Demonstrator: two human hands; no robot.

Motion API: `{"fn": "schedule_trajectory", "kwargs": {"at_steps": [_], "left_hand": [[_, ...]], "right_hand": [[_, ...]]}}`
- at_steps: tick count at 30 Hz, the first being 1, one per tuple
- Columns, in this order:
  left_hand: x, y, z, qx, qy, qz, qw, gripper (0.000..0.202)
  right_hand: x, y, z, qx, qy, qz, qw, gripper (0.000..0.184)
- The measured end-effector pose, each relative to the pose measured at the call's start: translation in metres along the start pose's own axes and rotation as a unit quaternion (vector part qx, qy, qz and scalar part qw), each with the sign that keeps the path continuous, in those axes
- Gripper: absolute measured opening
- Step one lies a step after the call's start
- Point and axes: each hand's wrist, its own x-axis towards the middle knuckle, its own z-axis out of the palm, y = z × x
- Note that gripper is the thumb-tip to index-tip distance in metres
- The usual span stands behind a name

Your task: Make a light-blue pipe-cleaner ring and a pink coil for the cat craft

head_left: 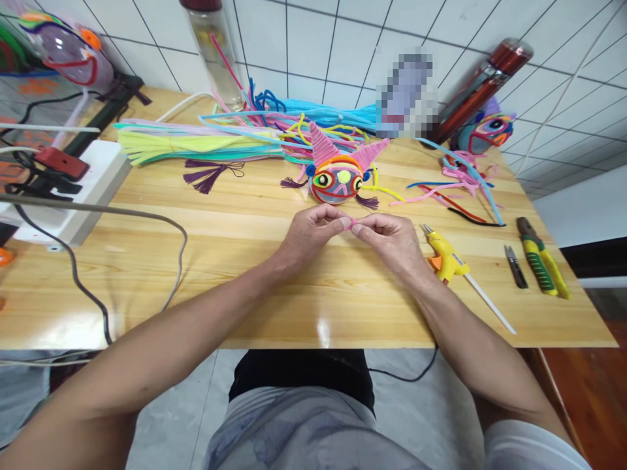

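My left hand [316, 232] and my right hand [389, 238] meet over the middle of the table, fingertips pinched. Between them is a short bit of pink pipe cleaner [352, 223], mostly hidden by the fingers. Just behind the hands sits a round face ornament [337, 179] with pink pointed ears, an orange brow, red-rimmed eyes and blue balls at its sides. Dark purple tassels [367, 202] lie close to it. A yellow hot glue gun [445, 254] with a white glue stick rests to the right of my right hand.
Bundled pipe cleaners [196, 143] lie along the back, with loose pieces [465, 176] at right. Pliers [541, 258] and small snips [515, 267] lie far right. A white power strip [93, 196] and cables [137, 212] occupy the left. A red-brown flask [482, 91] leans by the wall.
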Motion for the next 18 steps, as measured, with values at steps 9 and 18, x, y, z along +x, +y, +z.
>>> {"fn": "schedule_trajectory", "kwargs": {"at_steps": [9, 18], "left_hand": [[-0.001, 0.007, 0.002, 0.025, -0.010, -0.012, 1.000, 0.028], [-0.001, 0.018, 0.001, 0.205, -0.017, 0.047, 0.978, 0.010]], "right_hand": [[0.000, -0.001, 0.001, -0.046, 0.018, -0.022, 0.999, 0.019], [-0.002, -0.002, -0.001, -0.226, 0.020, -0.199, 0.953, 0.014]]}}
